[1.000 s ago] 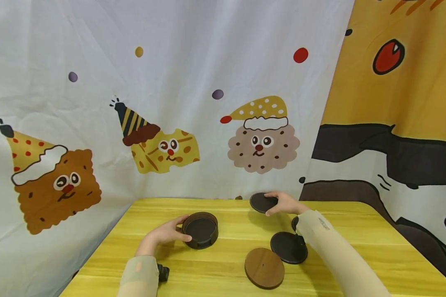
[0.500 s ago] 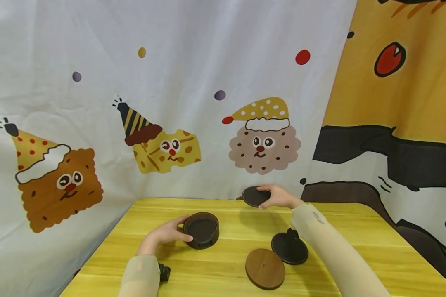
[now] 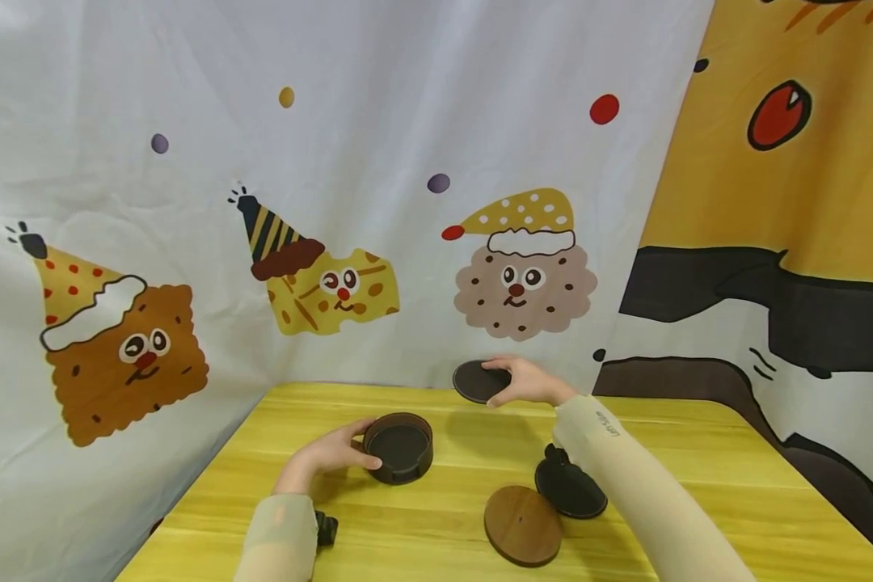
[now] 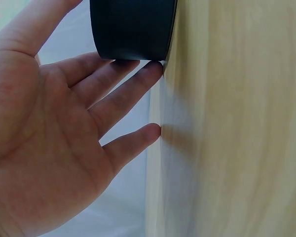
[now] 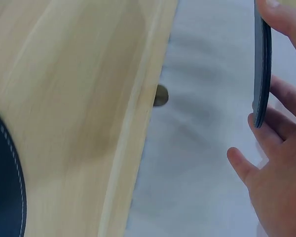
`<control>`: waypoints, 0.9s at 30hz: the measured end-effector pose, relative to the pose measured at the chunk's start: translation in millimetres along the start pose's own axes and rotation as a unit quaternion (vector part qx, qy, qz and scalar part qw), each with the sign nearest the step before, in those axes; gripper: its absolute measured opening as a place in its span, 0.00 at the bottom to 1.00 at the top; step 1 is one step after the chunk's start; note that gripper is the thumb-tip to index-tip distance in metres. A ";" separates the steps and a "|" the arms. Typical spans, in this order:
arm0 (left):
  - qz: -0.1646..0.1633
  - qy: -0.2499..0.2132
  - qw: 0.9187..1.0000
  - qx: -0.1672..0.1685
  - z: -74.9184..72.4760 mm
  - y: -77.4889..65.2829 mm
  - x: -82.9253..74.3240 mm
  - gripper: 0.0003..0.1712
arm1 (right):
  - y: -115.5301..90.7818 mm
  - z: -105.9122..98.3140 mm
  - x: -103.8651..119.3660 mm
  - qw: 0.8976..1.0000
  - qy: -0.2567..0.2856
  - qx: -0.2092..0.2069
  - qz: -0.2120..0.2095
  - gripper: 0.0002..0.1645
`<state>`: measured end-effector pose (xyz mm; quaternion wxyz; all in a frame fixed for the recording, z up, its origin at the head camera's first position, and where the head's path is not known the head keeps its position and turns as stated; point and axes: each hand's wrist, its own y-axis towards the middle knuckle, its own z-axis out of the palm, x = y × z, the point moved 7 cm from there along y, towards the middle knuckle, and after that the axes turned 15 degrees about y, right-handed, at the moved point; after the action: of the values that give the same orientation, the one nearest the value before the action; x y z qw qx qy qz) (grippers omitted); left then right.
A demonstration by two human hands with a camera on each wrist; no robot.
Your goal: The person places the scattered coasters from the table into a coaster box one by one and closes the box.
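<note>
A dark round coaster holder [image 3: 415,472], with a low wall and a notch at its front, stands on the table left of the middle. My left hand [image 3: 337,453] grips its left side between thumb and fingers; in the left wrist view the fingertips touch the holder's dark wall [image 4: 133,29]. Above the back of the table, my right hand [image 3: 525,382] pinches a thin black coaster [image 3: 471,381] by its right edge, flat face tilted up. The right wrist view shows this coaster [image 5: 261,74] edge-on between thumb and fingers.
A round wooden disc [image 3: 522,527] lies at the front, its edge overlapping a black coaster [image 3: 578,495] beside it, under my right forearm. White stitching runs round a coaster [image 5: 2,182] in the right wrist view. A printed curtain [image 3: 378,162] hangs behind the table's back edge [image 3: 378,390].
My right hand has carried the black coaster up and to the left, closer to the holder. The left hand has stayed at the holder. The view has shifted slightly.
</note>
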<state>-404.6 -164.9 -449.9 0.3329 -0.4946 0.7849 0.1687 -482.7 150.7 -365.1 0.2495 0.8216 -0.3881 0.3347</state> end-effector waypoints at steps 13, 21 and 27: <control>-0.003 0.009 1.000 -0.002 -1.5 -0.5 -0.3 0.54 | 18.8 42.2 15.0 0.999 0.016 0.028 0.000 0.50; 0.006 0.013 1.000 0.001 -1.2 2.1 1.7 0.54 | 30.4 77.6 21.7 0.997 0.027 0.066 -0.012 0.50; -0.007 0.010 1.000 0.000 -1.7 2.5 1.9 0.54 | 35.4 98.6 25.4 0.996 0.027 0.084 -0.021 0.50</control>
<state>-408.0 -166.1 -450.1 0.3262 -0.5015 0.7849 0.1613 -464.0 52.4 -405.1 0.1968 0.8384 -0.3339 0.3833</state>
